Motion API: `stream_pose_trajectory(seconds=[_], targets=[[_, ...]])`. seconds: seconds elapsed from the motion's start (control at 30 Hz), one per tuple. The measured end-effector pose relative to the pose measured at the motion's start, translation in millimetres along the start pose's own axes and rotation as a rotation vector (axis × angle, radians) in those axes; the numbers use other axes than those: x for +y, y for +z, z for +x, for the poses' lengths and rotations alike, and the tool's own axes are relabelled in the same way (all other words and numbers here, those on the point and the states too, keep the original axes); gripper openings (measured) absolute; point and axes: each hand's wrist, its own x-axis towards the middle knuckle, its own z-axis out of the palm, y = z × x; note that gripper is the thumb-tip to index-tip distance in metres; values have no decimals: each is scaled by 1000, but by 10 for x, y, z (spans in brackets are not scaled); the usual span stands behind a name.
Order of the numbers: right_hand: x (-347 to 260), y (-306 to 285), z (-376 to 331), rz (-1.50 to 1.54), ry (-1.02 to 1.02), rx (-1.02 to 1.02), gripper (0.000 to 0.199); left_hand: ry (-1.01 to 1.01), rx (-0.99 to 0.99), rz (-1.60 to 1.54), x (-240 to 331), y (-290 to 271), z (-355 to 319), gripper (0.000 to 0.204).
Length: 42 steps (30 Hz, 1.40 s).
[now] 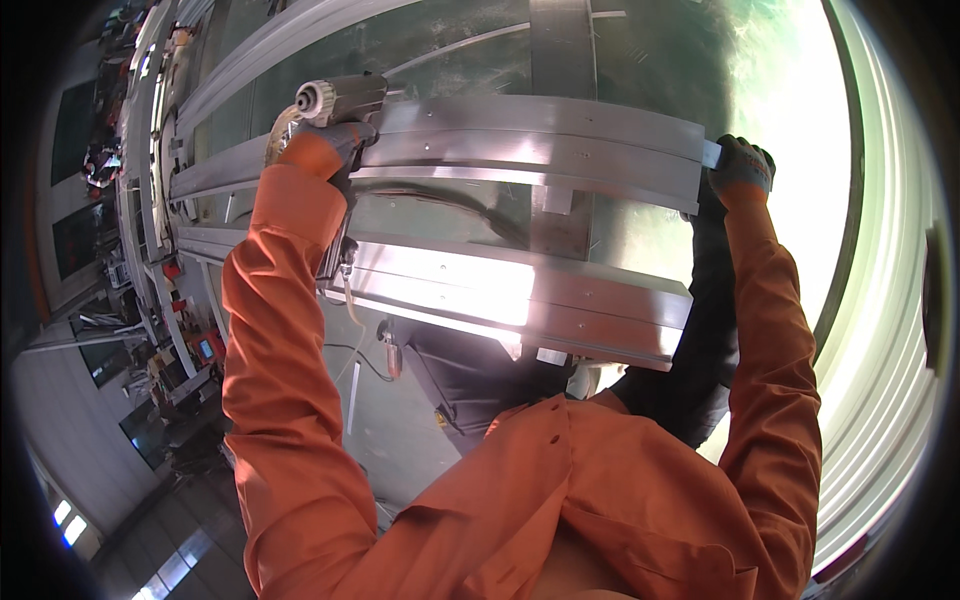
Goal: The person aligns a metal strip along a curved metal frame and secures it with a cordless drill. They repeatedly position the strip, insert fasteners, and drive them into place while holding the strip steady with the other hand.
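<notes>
My left hand, in a grey glove, is closed at the left end of the far metal profile. A grey cylindrical device with a ribbed round end sits just above it; most of the fingers are hidden, so what they grip is unclear. At the profile's other end, my right hand, in a dark grey glove, is closed round a short metal strip that sticks out there. Nearer to me lies a second metal profile, roughly parallel to the far one, with small holes along it.
A metal crossbar runs beneath the profiles. A thin hose and a small hanging fitting are by the near profile's left end. Long pale profiles line the right side. Racks with tools and parts stand at left.
</notes>
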Motion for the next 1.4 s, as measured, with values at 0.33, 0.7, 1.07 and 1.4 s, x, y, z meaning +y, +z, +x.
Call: stream_pose_trajectory(seconds=[0.33, 0.7, 1.07, 1.4], targets=[[-55, 10, -2, -55, -39, 19, 22, -150, 159, 367, 147, 690, -291, 69], [-19, 30, 1, -143, -41, 33, 24, -297, 282, 106, -17, 61, -294, 54], [11, 105, 14, -78, -78, 104, 19, -432, -115, 724, -794, -113, 237, 44], [-67, 132, 15, 5, -74, 89, 22, -433, -28, 785, -1162, -500, 37, 62]])
